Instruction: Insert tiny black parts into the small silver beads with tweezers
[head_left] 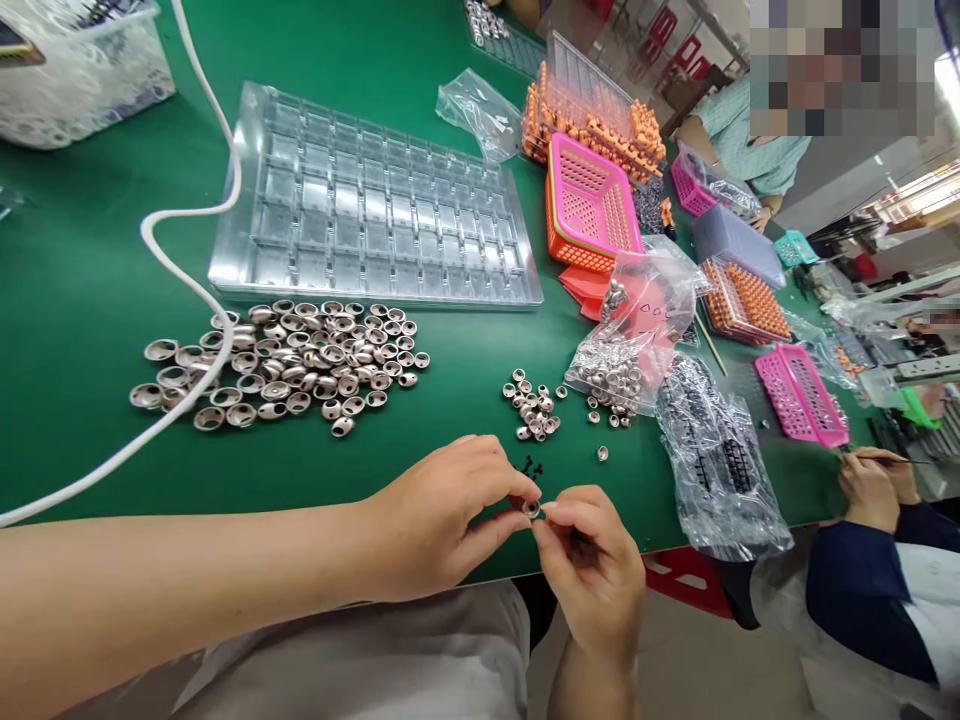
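At the table's near edge, my left hand [450,505] pinches a small silver metal cup-shaped part [531,509] between thumb and fingertips, its round opening facing up. My right hand [592,560] is closed in a pinch right beside that part, thumb and forefinger at its edge. Whatever sits between those right fingertips is too small to make out. Just beyond the fingers lie several tiny black pieces [532,467]. A little pile of similar silver parts [534,405] is farther up, and one single part [602,454] lies apart to the right.
Larger silver rings [322,355] are heaped at left, crossed by a white cable [187,285]. Behind them stands a transparent compartment tray [375,205]. Rightward are bagged metal parts [611,370], a bag of black pieces [712,460] and pink baskets [592,200]. Another person's hands [874,485] work at far right.
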